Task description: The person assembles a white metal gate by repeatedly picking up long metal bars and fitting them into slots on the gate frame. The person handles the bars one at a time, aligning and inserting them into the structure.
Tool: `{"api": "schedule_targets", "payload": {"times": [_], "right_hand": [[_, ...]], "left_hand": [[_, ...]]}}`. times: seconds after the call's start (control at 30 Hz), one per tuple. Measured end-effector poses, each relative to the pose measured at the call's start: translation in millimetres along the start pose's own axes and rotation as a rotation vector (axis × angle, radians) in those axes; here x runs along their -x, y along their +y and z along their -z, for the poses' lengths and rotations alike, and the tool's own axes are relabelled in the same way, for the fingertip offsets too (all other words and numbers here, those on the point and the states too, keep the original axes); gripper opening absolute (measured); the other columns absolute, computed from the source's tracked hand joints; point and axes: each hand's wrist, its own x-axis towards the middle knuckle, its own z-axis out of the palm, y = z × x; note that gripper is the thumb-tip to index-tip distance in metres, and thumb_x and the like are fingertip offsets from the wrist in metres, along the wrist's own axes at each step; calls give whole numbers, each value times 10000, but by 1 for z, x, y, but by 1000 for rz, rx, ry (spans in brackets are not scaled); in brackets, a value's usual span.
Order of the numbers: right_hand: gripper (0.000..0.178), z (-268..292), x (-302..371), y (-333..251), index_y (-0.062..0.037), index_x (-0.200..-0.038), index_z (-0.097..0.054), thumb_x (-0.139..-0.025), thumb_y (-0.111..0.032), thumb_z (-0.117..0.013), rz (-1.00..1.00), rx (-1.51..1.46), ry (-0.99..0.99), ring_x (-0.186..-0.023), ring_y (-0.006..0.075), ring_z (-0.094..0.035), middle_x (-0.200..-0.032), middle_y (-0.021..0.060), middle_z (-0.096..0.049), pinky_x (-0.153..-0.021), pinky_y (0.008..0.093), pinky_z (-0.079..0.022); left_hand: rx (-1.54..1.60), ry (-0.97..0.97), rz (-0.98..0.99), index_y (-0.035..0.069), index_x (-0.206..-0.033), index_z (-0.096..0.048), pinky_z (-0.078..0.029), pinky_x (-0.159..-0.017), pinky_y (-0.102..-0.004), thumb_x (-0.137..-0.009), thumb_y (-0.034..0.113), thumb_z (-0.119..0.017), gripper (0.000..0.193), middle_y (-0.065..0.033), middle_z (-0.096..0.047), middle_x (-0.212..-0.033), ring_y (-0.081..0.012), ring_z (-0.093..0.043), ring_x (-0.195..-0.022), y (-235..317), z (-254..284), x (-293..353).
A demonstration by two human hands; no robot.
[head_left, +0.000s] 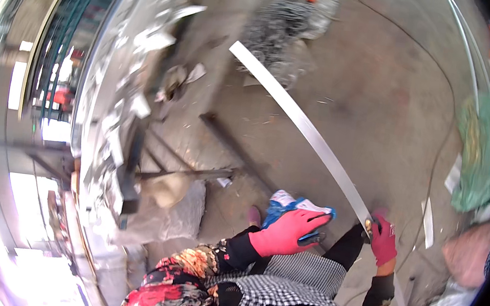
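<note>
A long, flat white strip (303, 123) slants up and to the left across the view, above the floor. My right hand (383, 240), in a pink glove, is closed on its near end. My left hand (289, 233), in a pink glove with a dark palm, hovers in front of my lap, thumb and fingers apart. Just beyond its fingers is a crumpled blue-and-white bundle (280, 204); whether the glove touches it I cannot tell. A checked apron (303, 273) covers my lap.
At left runs a long workbench (116, 131) littered with pale scraps, blurred. Dark metal bars (236, 152) stick out low from it. A clear bag of grey pieces (285, 26) lies on the floor ahead. A cable (445, 67) curves at right, near a green sack (478, 154).
</note>
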Motion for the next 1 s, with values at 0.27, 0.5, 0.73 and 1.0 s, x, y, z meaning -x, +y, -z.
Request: {"api": "schedule_targets", "payload": {"times": [0.27, 0.5, 0.73, 1.0], "right_hand": [[257, -60, 48, -240, 10, -982, -596, -885, -184, -459, 2, -158, -222, -581, 192, -608, -687, 114, -620, -526, 302, -465], [271, -52, 40, -326, -2, -961, -601, -906, -217, -446, -21, -206, -350, -458, 146, -562, -617, 97, -603, -424, 269, -429], [263, -38, 28, -365, -24, -958, -603, -906, -251, -480, 63, 54, -388, -463, 163, -561, -621, 101, -587, -431, 297, -424], [230, -68, 70, -410, -28, -922, -580, -905, -217, -449, 211, 315, -323, -476, 184, -575, -651, 111, -605, -436, 297, -442]], "left_hand": [[-202, 595, -223, 8, -1145, -529, -477, -805, -403, -651, 179, -712, 554, -191, -545, -1137, -336, -580, -940, 61, 245, 225], [-697, 1065, 203, 32, -1126, -558, -462, -843, -401, -639, 88, -688, 507, -178, -568, -1150, -353, -552, -1050, 69, 328, 343], [-975, 913, 799, 146, -1242, -486, -407, -917, -405, -690, 313, -727, 626, -128, -490, -1261, -317, -481, -1139, -38, 425, 390], [-749, 688, 940, 108, -1301, -379, -434, -878, -406, -648, 512, -726, 842, -162, -521, -1209, -315, -513, -1112, -173, 466, 352]]}}
